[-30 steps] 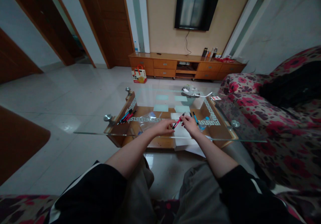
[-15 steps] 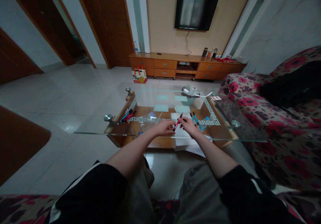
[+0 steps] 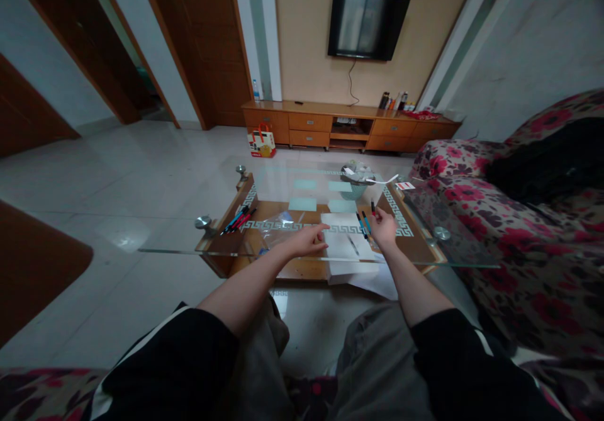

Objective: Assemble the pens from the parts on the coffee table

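Note:
My right hand (image 3: 384,226) holds a red pen (image 3: 373,208) upright near the right side of the glass coffee table (image 3: 179,250), beside two blue pens (image 3: 363,223) lying on the glass. My left hand (image 3: 309,240) rests at the left edge of a white paper sheet (image 3: 342,235) with its fingers loosely apart, holding nothing. A thin dark pen part (image 3: 352,245) lies on the paper between my hands.
A bunch of several pens (image 3: 240,218) lies at the table's left end, a clear plastic bag (image 3: 278,223) beside it. A mesh basket (image 3: 358,184) with paper stands at the far side. A floral sofa (image 3: 528,238) runs along the right, a TV cabinet (image 3: 349,125) behind.
Both hands held the red pen over the paper. My right hand has carried it off to the right, next to the blue pens, and my left hand has let go.

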### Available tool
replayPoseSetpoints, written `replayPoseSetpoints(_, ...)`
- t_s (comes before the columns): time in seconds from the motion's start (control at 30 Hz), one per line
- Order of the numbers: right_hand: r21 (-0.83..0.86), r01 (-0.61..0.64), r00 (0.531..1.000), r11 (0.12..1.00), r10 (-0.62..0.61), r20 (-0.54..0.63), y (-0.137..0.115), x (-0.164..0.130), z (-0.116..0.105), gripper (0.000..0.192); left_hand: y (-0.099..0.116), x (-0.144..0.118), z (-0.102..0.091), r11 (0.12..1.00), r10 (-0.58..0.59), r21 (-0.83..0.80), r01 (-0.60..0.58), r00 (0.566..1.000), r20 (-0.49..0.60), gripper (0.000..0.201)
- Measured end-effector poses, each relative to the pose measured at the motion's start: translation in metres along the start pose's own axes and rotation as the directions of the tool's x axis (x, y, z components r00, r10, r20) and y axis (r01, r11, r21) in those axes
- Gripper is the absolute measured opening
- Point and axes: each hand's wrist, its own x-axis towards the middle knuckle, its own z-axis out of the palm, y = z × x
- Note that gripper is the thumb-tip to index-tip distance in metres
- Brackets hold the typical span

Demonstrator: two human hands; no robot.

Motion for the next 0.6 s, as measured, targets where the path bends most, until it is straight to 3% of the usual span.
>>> replayPoseSetpoints(0.1,-0.128,-0.056,0.992,0.99,0.04,-0.122,0.018,0.001,-0.001,0.034,0.001,-0.001,0.0,1.0,0.003,0.002,-0.003,1.0,-0.003,0.055)
replayPoseSetpoints(0.33,-0.345,-0.009,0.999,0.939,-0.005,-0.04,0.04,0.01,0.015,0.033,0.0,0.0,0.002,0.999,-0.03,0.013,0.029,0.999,0.015,0.048)
replayPoseSetpoints(0.6,-0.293,-0.05,0.999,0.955,0.047,-0.019,0.045,0.013,0.017,0.027,-0.006,0.001,0.005,0.998,-0.018,0.058,0.018,1.0,0.003,0.043)
